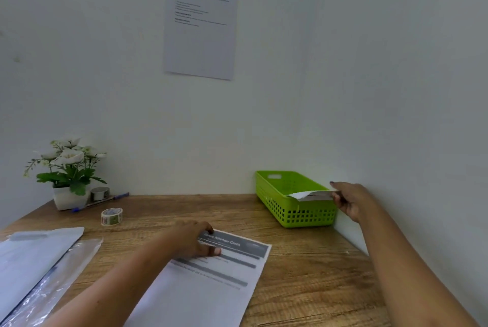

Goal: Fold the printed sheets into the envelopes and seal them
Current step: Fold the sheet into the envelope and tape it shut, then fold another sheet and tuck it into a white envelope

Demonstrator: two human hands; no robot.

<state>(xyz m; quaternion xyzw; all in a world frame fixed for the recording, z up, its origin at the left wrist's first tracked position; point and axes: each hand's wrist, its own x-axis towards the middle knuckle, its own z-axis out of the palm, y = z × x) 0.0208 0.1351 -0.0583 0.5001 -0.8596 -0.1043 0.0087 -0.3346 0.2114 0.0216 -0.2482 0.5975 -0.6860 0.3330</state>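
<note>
A printed sheet [211,279] with dark header bars lies flat on the wooden table, near the front centre. My left hand [195,242] rests on its top left part, fingers curled, thumb on the paper. My right hand [352,201] pinches a white envelope [309,195] at its right end, holding it over the near end of the green plastic basket [295,210] by the right wall. At the front left lies a stack of white envelopes [31,255] beside a clear plastic sleeve [55,287].
A patterned tape roll [112,216] stands left of centre. Behind it are a white pot of artificial flowers [69,168], a small grey tape roll [99,192] and a blue pen [103,201]. A printed notice [200,25] hangs on the back wall. The right wall runs close by the basket.
</note>
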